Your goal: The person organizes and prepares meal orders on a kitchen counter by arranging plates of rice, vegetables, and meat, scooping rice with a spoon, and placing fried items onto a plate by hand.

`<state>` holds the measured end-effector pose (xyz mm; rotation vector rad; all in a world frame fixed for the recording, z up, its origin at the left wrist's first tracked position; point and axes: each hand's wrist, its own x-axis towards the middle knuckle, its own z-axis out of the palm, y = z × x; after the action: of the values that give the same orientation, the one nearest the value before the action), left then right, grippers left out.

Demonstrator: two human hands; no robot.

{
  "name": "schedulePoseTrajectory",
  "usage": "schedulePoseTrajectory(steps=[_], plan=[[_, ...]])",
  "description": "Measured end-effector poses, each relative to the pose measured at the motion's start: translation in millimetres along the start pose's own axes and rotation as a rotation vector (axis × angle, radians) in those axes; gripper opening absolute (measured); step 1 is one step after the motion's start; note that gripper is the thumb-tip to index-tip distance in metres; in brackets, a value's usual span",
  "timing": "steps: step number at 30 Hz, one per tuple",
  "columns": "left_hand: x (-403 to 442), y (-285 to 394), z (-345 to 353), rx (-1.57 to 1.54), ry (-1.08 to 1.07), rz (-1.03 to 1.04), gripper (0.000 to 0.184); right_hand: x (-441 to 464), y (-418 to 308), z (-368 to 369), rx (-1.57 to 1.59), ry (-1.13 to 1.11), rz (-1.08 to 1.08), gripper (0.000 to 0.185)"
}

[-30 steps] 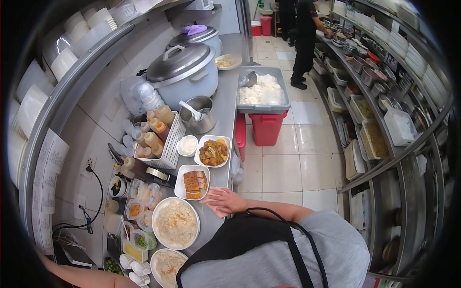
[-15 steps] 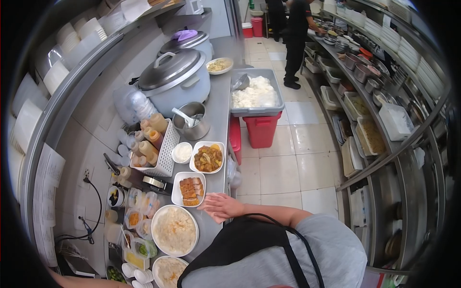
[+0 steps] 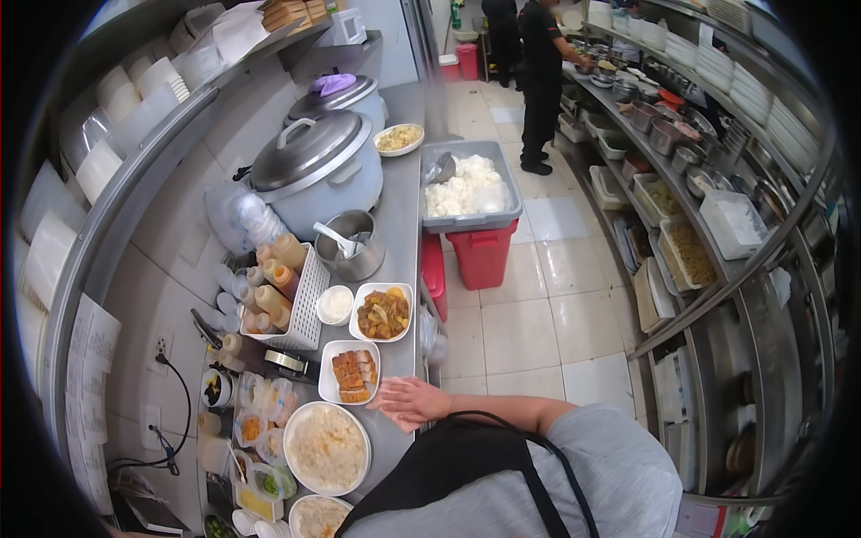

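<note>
My right hand [image 3: 418, 401] lies at the counter's edge with its fingers stretched out flat. Something pale pink shows under it, too unclear to name. Just left of the fingertips is a white dish of sliced crispy meat [image 3: 355, 371]. Behind that stand a white dish of brown stew [image 3: 384, 312] and a small bowl of white food [image 3: 335, 305]. Nearer my body, a large round bowl of rice [image 3: 326, 448] sits beside the hand, with a second rice bowl [image 3: 319, 517] partly cut off below. My left hand is out of view.
On the steel counter [image 3: 401, 184] are a metal pot [image 3: 359, 255], a sauce bottle basket [image 3: 309, 309] and lidded cookers [image 3: 314, 161]. A rice tub [image 3: 471, 188] stands over a red bin [image 3: 482, 255]. A person in black [image 3: 541, 85] stands by the right shelves.
The view has shifted, so the counter items appear lower and farther left. My left forearm has gone out of view at the bottom left. My right hand stays beside the meat dish.
</note>
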<state>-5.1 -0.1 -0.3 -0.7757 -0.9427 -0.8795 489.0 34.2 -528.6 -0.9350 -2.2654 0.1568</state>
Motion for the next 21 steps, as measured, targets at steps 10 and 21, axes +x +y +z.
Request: schedulePoseTrajectory(steps=[10, 21], plan=[[4.3, 12.9, -9.6, -0.026, -0.028, -0.073, 0.025, -0.4, 2.7, 4.1, -0.003, -0.048, -0.016, 0.044], [5.4, 16.8, -9.6, -0.050, -0.035, -0.073, 0.028, 1.2, 0.6, -1.9, -0.002, -0.071, 0.006, 0.045]])
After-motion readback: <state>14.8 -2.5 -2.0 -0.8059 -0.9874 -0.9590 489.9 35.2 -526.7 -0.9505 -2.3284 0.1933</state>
